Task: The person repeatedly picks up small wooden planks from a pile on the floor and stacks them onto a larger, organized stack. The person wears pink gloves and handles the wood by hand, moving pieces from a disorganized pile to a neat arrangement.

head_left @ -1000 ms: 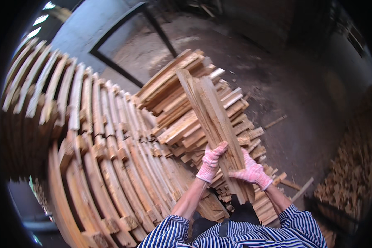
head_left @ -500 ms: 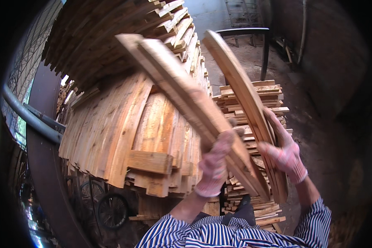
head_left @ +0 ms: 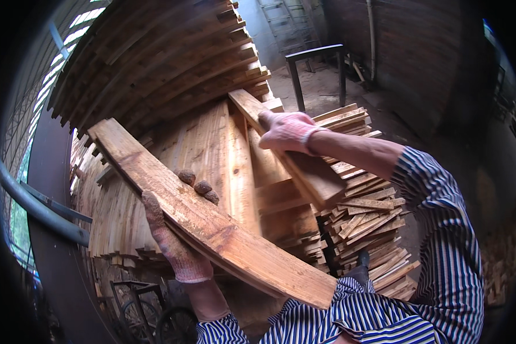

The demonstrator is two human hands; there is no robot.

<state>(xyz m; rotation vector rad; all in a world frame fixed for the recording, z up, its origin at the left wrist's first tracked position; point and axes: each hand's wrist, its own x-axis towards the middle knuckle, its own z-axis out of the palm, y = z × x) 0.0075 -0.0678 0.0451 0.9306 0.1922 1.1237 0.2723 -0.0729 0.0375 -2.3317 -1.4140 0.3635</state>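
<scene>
My left hand [head_left: 175, 243], in a soiled pink-and-white knit glove, is closed round a long wooden board [head_left: 229, 232] from below. Its dark fingertips show over the board's far edge. That board slants from the upper left down to my striped shirt; a second layer shows along its lower edge. My right hand [head_left: 289, 133], gloved alike, grips a shorter-looking wooden plank [head_left: 315, 180] from above. This plank lies at a slant over the right side of the big lumber stack [head_left: 183, 135], its far end close to the stack's taller part. The right thumb is mostly hidden.
At the upper left the tall board pile [head_left: 149, 57] rises over the stack. Lower piles of loose slats [head_left: 372, 221] stand to the right, beside my foot. A dark metal frame [head_left: 315, 54] stands beyond. A grey pipe [head_left: 46, 209] and a wheel [head_left: 140, 315] are at the left.
My right hand has moved left and away from me, bringing its plank over the stack. My left hand has shifted left with its board, which now lies flatter across my front.
</scene>
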